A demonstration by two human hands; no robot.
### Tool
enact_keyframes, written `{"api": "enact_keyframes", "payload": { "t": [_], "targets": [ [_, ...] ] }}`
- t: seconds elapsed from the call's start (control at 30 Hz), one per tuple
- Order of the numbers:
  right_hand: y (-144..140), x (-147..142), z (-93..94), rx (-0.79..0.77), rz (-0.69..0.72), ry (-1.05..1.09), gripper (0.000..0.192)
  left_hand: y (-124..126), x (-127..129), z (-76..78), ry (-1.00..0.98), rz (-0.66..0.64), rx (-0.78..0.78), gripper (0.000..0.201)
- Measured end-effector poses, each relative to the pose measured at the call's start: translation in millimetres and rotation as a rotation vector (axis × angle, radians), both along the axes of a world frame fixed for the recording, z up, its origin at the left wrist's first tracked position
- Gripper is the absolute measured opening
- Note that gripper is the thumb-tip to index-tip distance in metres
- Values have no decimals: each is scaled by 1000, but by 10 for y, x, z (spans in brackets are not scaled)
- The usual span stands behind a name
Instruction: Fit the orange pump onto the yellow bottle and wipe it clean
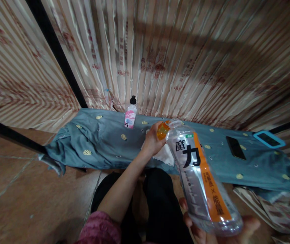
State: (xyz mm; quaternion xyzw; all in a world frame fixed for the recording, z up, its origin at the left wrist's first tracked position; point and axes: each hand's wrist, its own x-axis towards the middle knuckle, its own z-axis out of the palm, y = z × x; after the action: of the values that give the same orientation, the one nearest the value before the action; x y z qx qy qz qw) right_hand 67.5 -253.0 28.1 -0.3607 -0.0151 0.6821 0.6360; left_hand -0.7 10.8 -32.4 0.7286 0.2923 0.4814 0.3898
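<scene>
A large clear plastic drink bottle (198, 176) with a grey and orange label lies tilted in my right hand (210, 234), whose fingers wrap its base from below. The bottle's uncapped-looking neck points away from me, toward the bench. My left hand (152, 140) is closed around a small orange see-through container (163, 130). The container is right at the bottle's mouth; whether the two touch I cannot tell. Beneath the left hand, a white cloth or tissue (165, 155) lies on the bench, partly hidden by the hand and the bottle.
A blue-green patterned cloth (109, 149) covers the low bench. On it stand a squeeze bottle (130, 115) with a black cap, a dark phone (236, 147) and a blue-framed device (269, 139). Pleated curtains (150, 51) hang behind, with a black pole (58, 51) at left.
</scene>
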Motion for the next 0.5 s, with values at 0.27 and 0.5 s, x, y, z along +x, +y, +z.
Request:
{"api": "enact_keyframes", "payload": {
  "t": [0.27,0.5],
  "targets": [
    [40,-84,-70,7,-82,-38,68,-1,-12,17,18,15,-9,51],
    [77,-109,-155,20,-103,-106,58,8,-21,29,25,2,23,45]
  ]
}}
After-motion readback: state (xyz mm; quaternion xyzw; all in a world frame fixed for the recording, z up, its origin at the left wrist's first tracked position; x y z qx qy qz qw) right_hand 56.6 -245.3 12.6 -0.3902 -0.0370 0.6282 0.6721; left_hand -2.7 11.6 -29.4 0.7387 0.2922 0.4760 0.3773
